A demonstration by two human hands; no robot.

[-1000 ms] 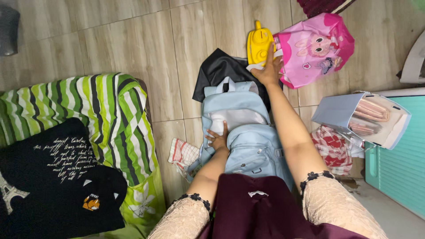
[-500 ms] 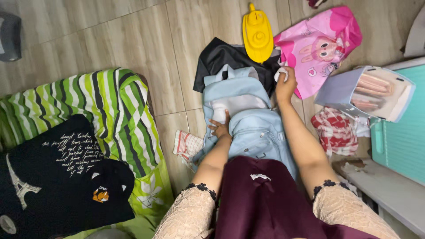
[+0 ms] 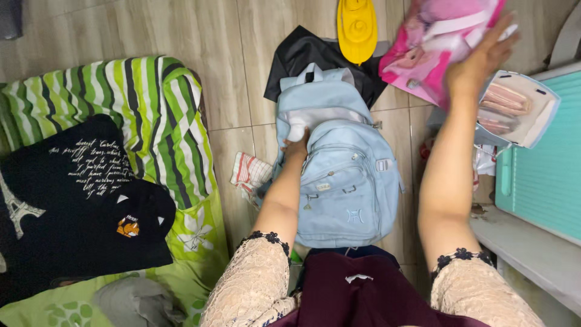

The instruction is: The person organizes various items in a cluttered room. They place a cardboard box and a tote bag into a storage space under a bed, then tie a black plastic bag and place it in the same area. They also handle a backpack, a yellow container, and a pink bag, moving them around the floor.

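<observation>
so far the left hand [image 3: 295, 145] presses on the open blue backpack [image 3: 339, 175]; at two o'clock, the right hand [image 3: 478, 60] grips the pink bag [image 3: 423, 57], not yet packed.

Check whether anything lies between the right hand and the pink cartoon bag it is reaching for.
Nothing visible does. The right hand is already against the pink cartoon-print plastic bag, lying over its upper edge, though motion blur hides the exact grip. The left hand rests on the light blue fabric backpack, away from that reach.

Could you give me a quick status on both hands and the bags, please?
Left hand rests on blue backpack. Right hand lifts pink bag. Nothing between them.
</observation>
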